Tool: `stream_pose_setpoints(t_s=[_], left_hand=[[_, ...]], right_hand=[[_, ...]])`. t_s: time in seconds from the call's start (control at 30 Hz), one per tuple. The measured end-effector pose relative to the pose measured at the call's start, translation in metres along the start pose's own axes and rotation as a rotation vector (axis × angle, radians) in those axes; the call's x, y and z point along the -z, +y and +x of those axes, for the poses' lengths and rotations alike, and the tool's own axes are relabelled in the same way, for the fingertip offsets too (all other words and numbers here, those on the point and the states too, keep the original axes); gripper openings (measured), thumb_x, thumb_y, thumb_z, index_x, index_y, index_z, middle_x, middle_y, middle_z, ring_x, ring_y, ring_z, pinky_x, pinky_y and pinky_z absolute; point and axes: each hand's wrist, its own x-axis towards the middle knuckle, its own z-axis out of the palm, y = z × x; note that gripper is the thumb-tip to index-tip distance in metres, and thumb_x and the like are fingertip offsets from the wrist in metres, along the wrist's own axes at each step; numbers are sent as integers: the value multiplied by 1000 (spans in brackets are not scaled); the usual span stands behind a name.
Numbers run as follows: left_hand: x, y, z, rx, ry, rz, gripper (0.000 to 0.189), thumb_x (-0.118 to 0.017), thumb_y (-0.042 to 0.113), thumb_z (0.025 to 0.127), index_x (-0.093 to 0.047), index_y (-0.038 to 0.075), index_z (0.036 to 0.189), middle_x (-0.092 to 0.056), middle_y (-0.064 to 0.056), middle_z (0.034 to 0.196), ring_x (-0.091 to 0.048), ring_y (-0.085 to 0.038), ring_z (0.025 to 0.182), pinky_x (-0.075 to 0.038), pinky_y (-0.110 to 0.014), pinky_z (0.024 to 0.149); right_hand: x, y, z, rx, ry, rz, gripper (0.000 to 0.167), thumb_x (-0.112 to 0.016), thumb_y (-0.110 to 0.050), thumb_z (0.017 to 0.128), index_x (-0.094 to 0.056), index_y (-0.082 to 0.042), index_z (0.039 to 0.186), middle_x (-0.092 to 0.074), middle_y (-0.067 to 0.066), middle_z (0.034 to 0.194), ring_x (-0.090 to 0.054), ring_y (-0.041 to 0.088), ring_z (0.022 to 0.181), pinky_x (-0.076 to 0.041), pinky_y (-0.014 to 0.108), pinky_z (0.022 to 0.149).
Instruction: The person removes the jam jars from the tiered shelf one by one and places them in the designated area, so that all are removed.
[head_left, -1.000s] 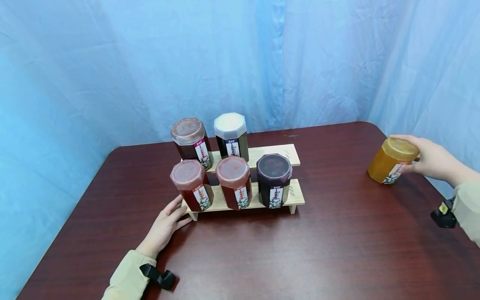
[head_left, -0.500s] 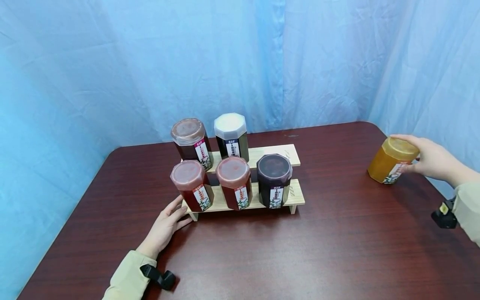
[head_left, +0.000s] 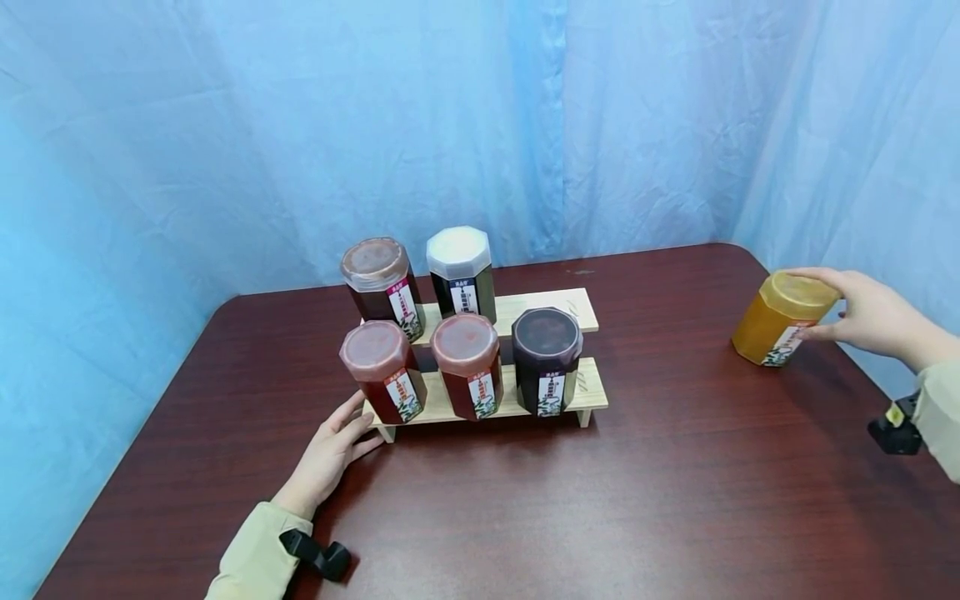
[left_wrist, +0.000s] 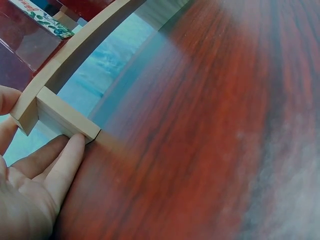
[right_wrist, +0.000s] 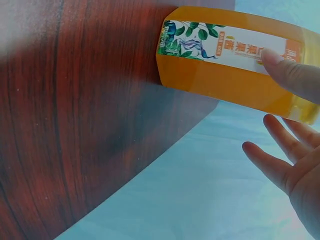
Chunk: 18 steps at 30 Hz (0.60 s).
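My right hand (head_left: 873, 317) holds an amber-yellow jar (head_left: 759, 327) near its lid, over the table's right side. In the right wrist view its thumb presses on the white label, while some fingers are spread apart beside the jar. My left hand (head_left: 322, 467) grips the near left end of a two-step wooden rack (head_left: 594, 390). The left wrist view shows fingertips against the rack's leg (left_wrist: 67, 114) and the thumb at the board's end. Two red jars, one at the left (head_left: 382, 379) and one in the middle (head_left: 468, 371), stand on the lower step with a dark purple jar (head_left: 547, 358).
On the upper step stand a brown-lidded jar (head_left: 378, 271) at the left and a white-lidded dark jar (head_left: 463, 279) beside it. Bare board (head_left: 558, 307) shows to their right. The dark red wooden table (head_left: 570, 517) meets light blue curtains (head_left: 360, 125) behind and at both sides.
My right wrist has shifted very slightly to the right around the amber jar, which has barely moved. The left hand, the rack and its jars stay as they were.
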Motion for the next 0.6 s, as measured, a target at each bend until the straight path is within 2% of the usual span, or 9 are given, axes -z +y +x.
stream_pose_setpoints(t_s=[0.17,0.37,0.47,0.6], left_hand=[[0,0,0,-4,-5,-3,57,-39,10,100,-15,6,151,-24,-20,151,-56,4,100,-50,-25,89],[0,-1,0,1,2,-2,57,-39,10,100,-16,6,151,-24,-21,150,-56,4,99,-50,-24,88],[0,-1,0,3,5,-2,57,-39,11,100,-16,6,151,-24,-21,150,-56,4,99,-50,-24,87],[0,-1,0,2,12,1,56,-39,10,100,-16,5,151,-26,-21,149,-56,3,98,-50,-23,87]], right_hand=[[4,-3,-2,-20,2,20,84,-77,-10,76,-29,3,143,-36,35,127,-36,54,110,-37,72,82],[4,6,-2,-46,31,7,90,-78,-23,78,-25,0,147,-29,38,133,-35,56,112,-35,71,83],[5,9,-2,-53,70,-10,90,-78,-22,78,-25,-4,148,-30,38,134,-37,54,111,-37,70,81],[12,-4,-8,-36,93,-9,84,-78,-8,77,-29,3,144,-31,38,133,-37,55,110,-35,71,81]])
